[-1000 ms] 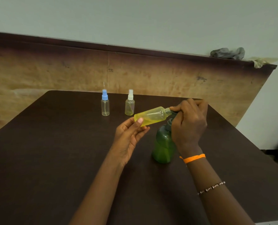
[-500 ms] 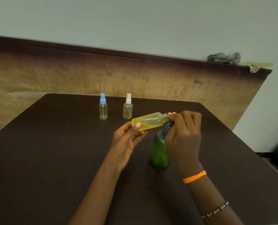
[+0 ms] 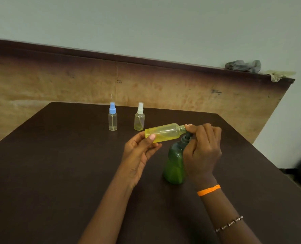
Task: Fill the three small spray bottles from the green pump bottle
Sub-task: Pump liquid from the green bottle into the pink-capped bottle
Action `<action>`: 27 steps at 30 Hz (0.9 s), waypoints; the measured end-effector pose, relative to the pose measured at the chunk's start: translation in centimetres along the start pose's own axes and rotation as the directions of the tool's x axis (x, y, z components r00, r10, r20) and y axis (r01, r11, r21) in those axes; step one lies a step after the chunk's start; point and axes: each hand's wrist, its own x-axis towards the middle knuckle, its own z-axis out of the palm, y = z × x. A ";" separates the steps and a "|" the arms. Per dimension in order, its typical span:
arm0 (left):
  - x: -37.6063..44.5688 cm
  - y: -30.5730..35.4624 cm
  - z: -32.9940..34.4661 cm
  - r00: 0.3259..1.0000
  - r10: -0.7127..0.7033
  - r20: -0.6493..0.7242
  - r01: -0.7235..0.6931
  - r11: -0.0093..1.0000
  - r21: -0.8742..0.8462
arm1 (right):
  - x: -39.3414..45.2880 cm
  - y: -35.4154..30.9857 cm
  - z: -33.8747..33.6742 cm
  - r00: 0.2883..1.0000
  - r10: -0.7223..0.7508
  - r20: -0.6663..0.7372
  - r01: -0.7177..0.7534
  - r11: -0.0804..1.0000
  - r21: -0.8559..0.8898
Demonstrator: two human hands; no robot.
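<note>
i see a dark brown table (image 3: 58,173) bearing the green pump bottle (image 3: 174,166) upright, with the blue-capped spray bottle (image 3: 112,118) and white-capped spray bottle (image 3: 139,118) standing side by side beyond it, toward its left.

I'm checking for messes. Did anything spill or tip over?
No spill shows on the table. Only the yellow bottle lies sideways, uncapped, because the left hand holds it at the green pump bottle. The other two stand upright, capped.
</note>
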 end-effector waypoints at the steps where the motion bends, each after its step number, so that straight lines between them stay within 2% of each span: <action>1: 0.0 0.0 0.0 1.000 0.008 0.001 -0.008 1.000 0.010 | -0.5 0.1 0.1 1.000 0.012 0.003 -0.012 1.000 0.002; 8: 0.0 -0.1 -0.2 1.000 0.016 0.024 -0.016 1.000 -0.007 | 1.3 0.1 -0.6 0.994 -0.073 0.086 0.079 0.995 -0.062; 12: 0.3 -0.2 -0.3 0.999 0.016 0.033 -0.015 1.000 -0.024 | -0.2 -0.2 0.2 0.998 0.052 0.019 -0.052 0.999 0.005; 15: 0.3 -0.2 -0.3 1.000 0.021 0.021 -0.020 0.998 -0.055 | -1.3 -0.1 0.8 0.997 0.080 0.013 -0.081 0.997 0.015; 22: 0.1 -0.1 -0.1 1.000 0.016 0.027 -0.014 0.998 -0.062 | 1.6 -0.3 -0.5 0.996 -0.037 0.077 0.040 0.999 -0.037; 27: 0.4 -0.3 -0.6 0.998 0.034 0.047 -0.033 0.999 -0.017 | 0.2 0.2 0.6 1.000 0.008 -0.016 -0.008 1.000 -0.009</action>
